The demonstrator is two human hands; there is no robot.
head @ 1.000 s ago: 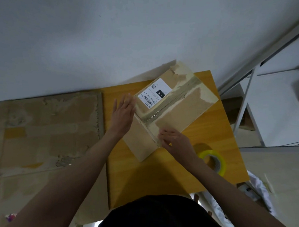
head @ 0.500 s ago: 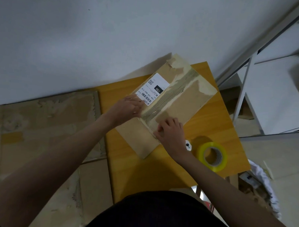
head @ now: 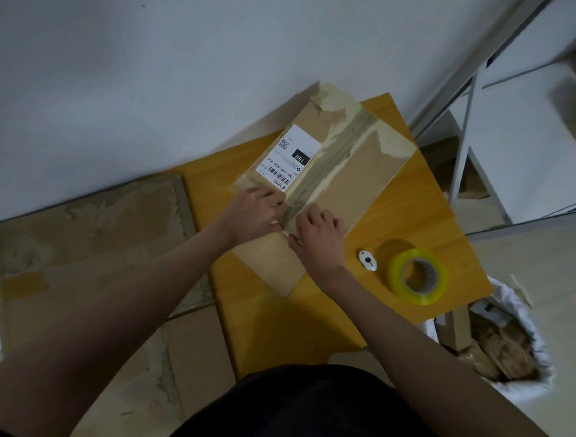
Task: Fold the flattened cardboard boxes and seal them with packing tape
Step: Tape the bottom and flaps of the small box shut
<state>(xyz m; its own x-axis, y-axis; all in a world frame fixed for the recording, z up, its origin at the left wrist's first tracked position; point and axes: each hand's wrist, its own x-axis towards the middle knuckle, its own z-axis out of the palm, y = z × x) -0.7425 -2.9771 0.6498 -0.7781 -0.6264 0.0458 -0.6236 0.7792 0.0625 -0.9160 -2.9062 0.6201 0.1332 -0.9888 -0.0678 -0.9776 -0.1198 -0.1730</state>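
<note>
White wall backs a wooden table. Both hands hide the box's near seam; the left hand and right hand rest curled on it, grip unclear. Its long axis runs toward the far-right corner, overhanging there. Tape sits right, near the edge.

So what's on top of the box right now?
On the box: a white label, old tape along the seam, and both hands, left hand and right hand, at the seam's near end. What the fingers hold there is covered.
</note>
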